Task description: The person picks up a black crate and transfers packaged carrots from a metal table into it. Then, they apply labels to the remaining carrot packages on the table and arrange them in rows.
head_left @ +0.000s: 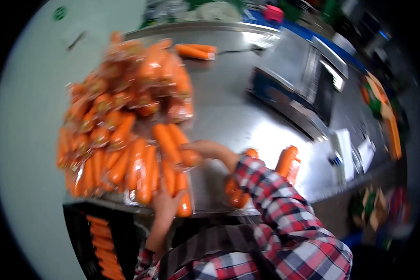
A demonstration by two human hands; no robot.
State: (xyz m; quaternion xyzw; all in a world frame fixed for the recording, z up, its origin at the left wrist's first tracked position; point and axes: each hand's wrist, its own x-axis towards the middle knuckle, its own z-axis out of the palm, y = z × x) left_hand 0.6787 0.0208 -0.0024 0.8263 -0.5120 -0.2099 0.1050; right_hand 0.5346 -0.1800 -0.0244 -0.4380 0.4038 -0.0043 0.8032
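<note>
Head view: left hand (165,203) at front carrot bag (142,175), grip unclear; right hand (207,150) open, flat on 2nd bag (170,137). Likely arranging bags; firm hold needed next.

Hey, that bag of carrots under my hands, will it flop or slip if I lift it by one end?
Probably stiff: the bag of carrots holds long, firm-looking carrots side by side. Its glossy film may slip on the steel table. Likely heavy for its size, being packed full.
</note>
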